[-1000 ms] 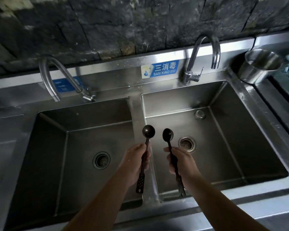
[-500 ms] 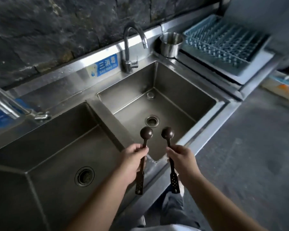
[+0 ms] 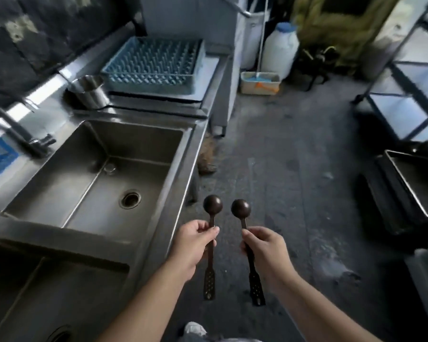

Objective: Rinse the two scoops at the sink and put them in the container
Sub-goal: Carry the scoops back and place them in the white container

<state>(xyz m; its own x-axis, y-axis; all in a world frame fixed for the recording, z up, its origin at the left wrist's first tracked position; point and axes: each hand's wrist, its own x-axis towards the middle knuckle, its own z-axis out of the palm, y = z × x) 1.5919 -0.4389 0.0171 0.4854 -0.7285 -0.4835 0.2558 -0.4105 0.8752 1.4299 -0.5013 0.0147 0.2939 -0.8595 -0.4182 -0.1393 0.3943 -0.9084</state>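
Note:
My left hand [image 3: 192,245] grips the handle of one dark long-handled scoop [image 3: 212,204], held upright with its round bowl up. My right hand [image 3: 265,250] holds the second dark scoop [image 3: 240,209] the same way, a little to the right. Both scoops hang over the grey floor, just right of the steel sink's front edge [image 3: 176,193]. A steel cylindrical container [image 3: 90,91] stands on the counter behind the sink's far right corner, beside a blue dish rack [image 3: 153,64].
The right sink basin [image 3: 84,169] with its drain and tap [image 3: 27,137] lies to my left. A metal tray [image 3: 415,183] sits on the floor at right, a shelving cart [image 3: 410,77] behind it. A white jug [image 3: 281,50] and a small bin [image 3: 260,82] stand far back.
The view has swung right, away from the sink. Both hands, still holding the scoops, have gone from above the basins to over the floor beside the sink.

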